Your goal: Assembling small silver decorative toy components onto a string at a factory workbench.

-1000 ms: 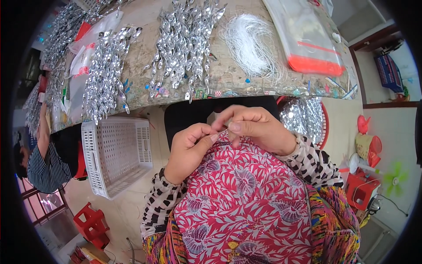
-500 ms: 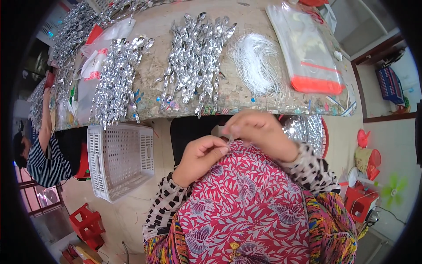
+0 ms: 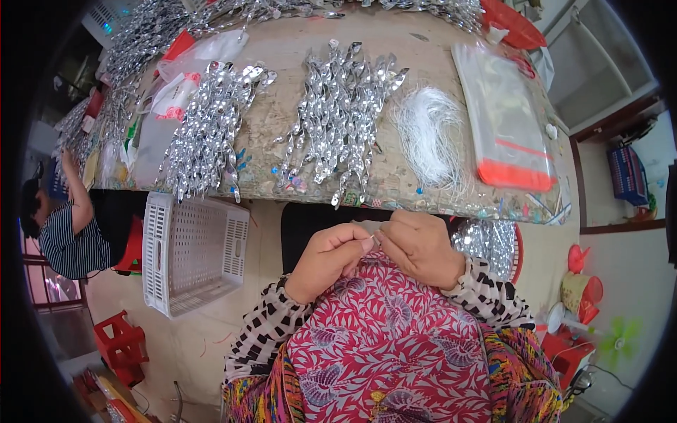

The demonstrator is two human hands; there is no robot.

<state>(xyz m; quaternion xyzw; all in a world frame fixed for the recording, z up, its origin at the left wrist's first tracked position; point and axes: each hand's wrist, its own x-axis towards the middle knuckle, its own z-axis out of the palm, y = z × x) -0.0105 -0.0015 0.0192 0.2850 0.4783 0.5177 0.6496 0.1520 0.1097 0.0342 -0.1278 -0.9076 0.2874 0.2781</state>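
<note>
Over my lap, just off the table's front edge, my left hand [image 3: 330, 259] and my right hand [image 3: 422, 248] meet with fingertips pinched close together. Something tiny and pale shows between them, too small to name. On the table [image 3: 282, 120] ahead lies a bundle of twisted silver strips [image 3: 335, 123]. To its right is a bunch of white strings [image 3: 429, 137], then a stack of clear plastic bags [image 3: 504, 120] with red-orange ends. Another bundle of silver twisted strips [image 3: 208, 134] lies to the left.
A white perforated crate [image 3: 194, 254] stands on the floor at left, near red stools [image 3: 120, 345]. Beside my right arm, under the table, a red-rimmed basket [image 3: 518, 254] holds silver pieces. A green fan [image 3: 620, 343] stands at right. Far left, a person in a striped shirt [image 3: 70, 236] works at the table.
My right hand has lowered, its fingers curling in against my left fingertips. The whole view has shifted, so the table's things appear lower and further right.
</note>
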